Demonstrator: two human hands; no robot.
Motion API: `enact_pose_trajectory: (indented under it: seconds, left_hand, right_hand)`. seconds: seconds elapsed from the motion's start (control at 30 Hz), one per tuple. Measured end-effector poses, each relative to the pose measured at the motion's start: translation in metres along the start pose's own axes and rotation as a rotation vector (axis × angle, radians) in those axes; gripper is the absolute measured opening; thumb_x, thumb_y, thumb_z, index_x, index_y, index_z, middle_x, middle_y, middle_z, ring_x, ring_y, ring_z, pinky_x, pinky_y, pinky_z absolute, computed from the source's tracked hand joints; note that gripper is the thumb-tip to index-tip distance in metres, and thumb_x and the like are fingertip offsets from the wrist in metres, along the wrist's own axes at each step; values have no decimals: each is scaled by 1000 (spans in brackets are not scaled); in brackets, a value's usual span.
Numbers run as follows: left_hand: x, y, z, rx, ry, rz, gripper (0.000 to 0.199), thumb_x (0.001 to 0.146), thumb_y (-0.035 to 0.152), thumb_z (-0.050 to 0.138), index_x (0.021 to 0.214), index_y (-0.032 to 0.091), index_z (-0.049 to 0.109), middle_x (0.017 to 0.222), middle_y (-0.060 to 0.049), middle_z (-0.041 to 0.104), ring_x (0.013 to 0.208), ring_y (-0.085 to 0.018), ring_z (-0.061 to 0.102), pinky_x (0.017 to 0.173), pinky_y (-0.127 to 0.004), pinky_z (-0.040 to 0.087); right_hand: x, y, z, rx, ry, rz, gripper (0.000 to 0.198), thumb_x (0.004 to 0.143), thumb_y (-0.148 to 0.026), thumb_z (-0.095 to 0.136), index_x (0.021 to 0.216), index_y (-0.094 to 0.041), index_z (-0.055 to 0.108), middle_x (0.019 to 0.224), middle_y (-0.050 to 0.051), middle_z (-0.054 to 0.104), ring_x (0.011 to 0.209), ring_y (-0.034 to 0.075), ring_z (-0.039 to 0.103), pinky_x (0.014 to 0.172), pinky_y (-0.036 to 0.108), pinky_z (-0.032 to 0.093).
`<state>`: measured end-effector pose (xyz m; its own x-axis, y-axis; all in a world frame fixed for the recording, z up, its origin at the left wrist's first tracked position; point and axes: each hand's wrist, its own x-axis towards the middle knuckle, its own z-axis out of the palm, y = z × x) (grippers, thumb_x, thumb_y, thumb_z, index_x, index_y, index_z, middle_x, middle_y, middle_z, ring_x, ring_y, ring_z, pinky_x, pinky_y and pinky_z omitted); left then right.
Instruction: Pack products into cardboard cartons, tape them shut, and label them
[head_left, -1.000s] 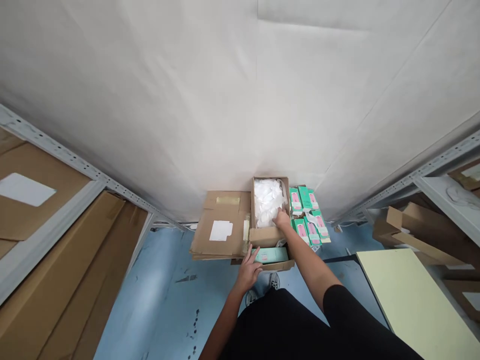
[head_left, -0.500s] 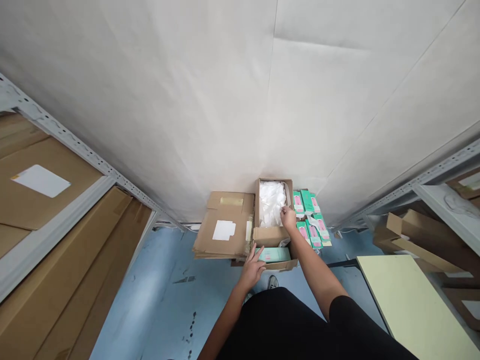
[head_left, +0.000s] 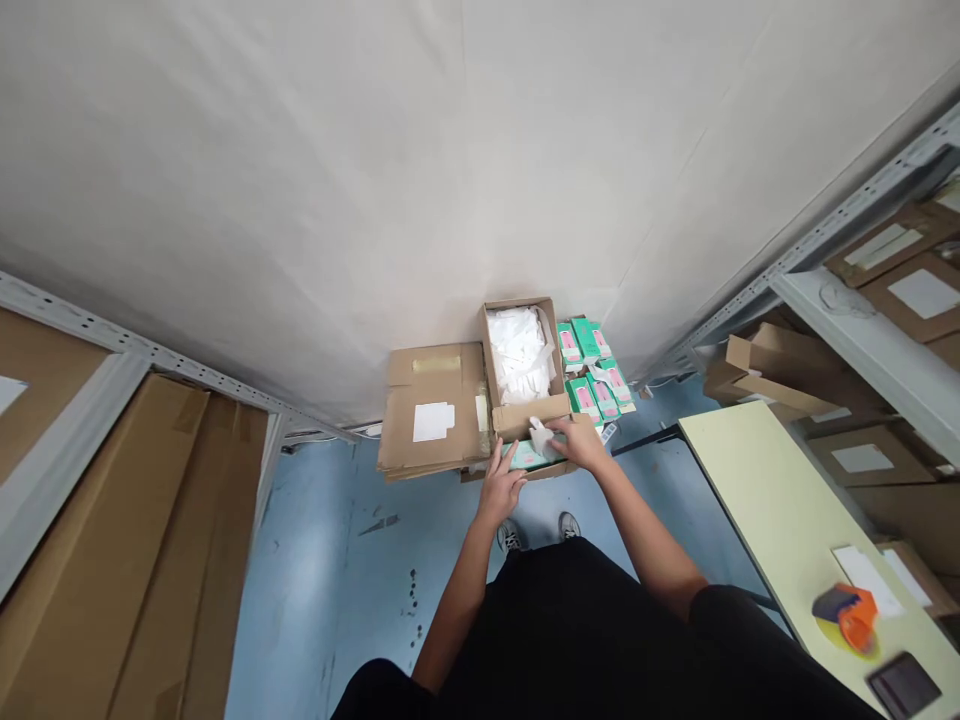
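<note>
My left hand [head_left: 502, 488] lies with its fingers spread at the left end of a pale green box [head_left: 524, 457], which sits in a low open carton. Over that box, my right hand [head_left: 582, 441] pinches a small white, translucent piece [head_left: 541, 438], perhaps plastic; its exact kind is too small to tell. Just beyond stands an open cardboard box [head_left: 531, 411] filled with white pieces [head_left: 519, 350] that look alike. To its right are several green boxes [head_left: 587, 340] with pink fronts, and a white piece lies on top of them.
Stacked cardboard [head_left: 401, 430] with a white label lies to the left. A shelf rack with large cartons [head_left: 150, 540] flanks the left side. On the right, a pale table [head_left: 739, 470] holds an orange tape dispenser [head_left: 857, 620] and a dark phone-like object [head_left: 904, 686]; shelved cartons [head_left: 862, 457] stand behind.
My right hand has come back from the box of white pieces toward me, with a white piece now in its fingers. My left hand stays by the green box. The camera view has shifted.
</note>
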<state>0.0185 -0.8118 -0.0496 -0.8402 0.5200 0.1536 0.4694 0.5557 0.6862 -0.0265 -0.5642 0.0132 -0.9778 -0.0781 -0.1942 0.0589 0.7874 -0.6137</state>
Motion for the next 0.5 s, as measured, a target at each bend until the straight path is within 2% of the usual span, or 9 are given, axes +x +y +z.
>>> enact_pose_trajectory:
  seconds: [0.03, 0.1, 0.23, 0.37, 0.5]
  left_hand:
    - [0, 4, 1, 2, -12, 6, 21, 97, 20, 56, 95, 22, 77, 171, 3, 27, 162, -33, 2, 128, -60, 27]
    - [0, 12, 4, 8, -32, 26, 24, 98, 22, 53, 94, 21, 77, 171, 2, 28, 162, -32, 3, 127, -59, 29]
    - [8, 33, 21, 51, -68, 70, 28, 101, 25, 49, 94, 20, 77, 170, -1, 30, 162, -33, 5, 127, -59, 28]
    - [30, 66, 55, 92, -115, 146, 32, 102, 28, 47, 93, 20, 77, 169, -3, 32, 161, -35, 6, 126, -59, 30]
    - [60, 114, 105, 87, -174, 250, 29, 101, 25, 49, 95, 21, 77, 168, -4, 34, 162, -34, 5, 124, -59, 33]
  right_hand:
    - [-8, 4, 4, 7, -51, -28, 54, 82, -31, 78, 135, -25, 68, 134, 9, 70, 122, 30, 66, 106, 38, 49]
    - [-22, 14, 9, 55, -44, -96, 68, 80, -37, 80, 145, -25, 60, 150, 11, 59, 137, 31, 56, 114, 42, 45]
    - [-48, 43, 0, 130, 146, -145, 51, 90, -36, 69, 139, -23, 64, 148, 12, 61, 138, 29, 56, 116, 45, 44]
    - [-91, 88, -36, 130, 344, -141, 43, 96, -35, 60, 137, -23, 66, 142, 12, 65, 135, 28, 58, 117, 48, 44]
    - [-153, 149, -78, 83, 558, -56, 44, 97, -35, 58, 139, -22, 64, 145, 12, 62, 140, 29, 53, 120, 50, 41]
